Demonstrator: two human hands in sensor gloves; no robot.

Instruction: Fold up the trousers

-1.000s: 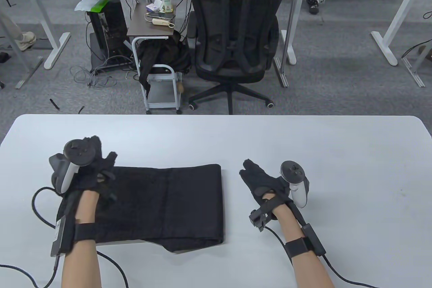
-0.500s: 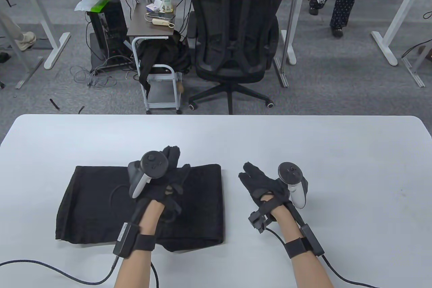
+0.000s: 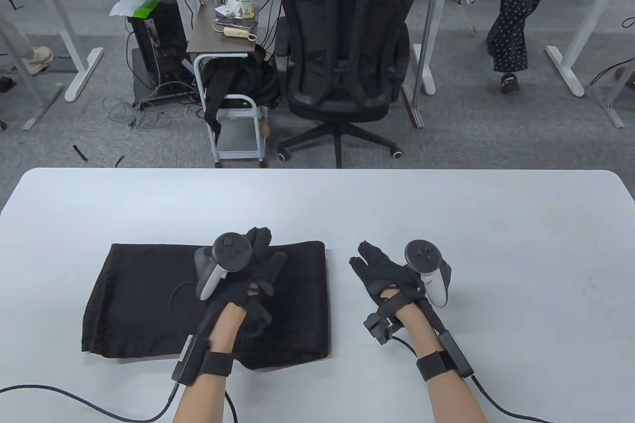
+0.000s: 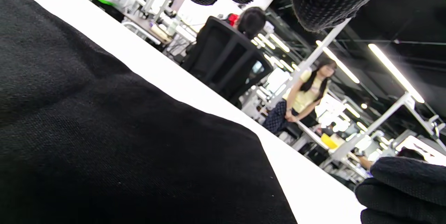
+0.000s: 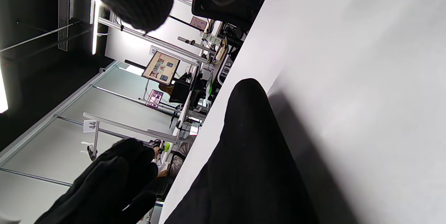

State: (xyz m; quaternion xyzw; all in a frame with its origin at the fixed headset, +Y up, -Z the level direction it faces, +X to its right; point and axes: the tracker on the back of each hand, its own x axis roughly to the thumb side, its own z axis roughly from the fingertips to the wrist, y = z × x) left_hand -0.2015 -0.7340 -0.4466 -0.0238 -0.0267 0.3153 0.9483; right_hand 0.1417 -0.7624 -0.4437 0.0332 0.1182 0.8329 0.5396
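**A:** So what's on the white table (image 3: 446,205)?

**B:** Black trousers (image 3: 149,304), folded into a flat rectangle, long side running left to right, at the near left. A bit of a lower layer pokes out at the near edge. No writing readable on them.

**A:** Hands?

**B:** Left hand (image 3: 250,271) rests on the right part of the trousers, fingers spread, gripping nothing. Right hand (image 3: 387,271) lies flat on bare table just beside the cloth's right edge, fingers loosely together, holding nothing.

Trousers (image 3: 149,294) under the left hand (image 3: 250,276); hand contact beneath, indiscernible.
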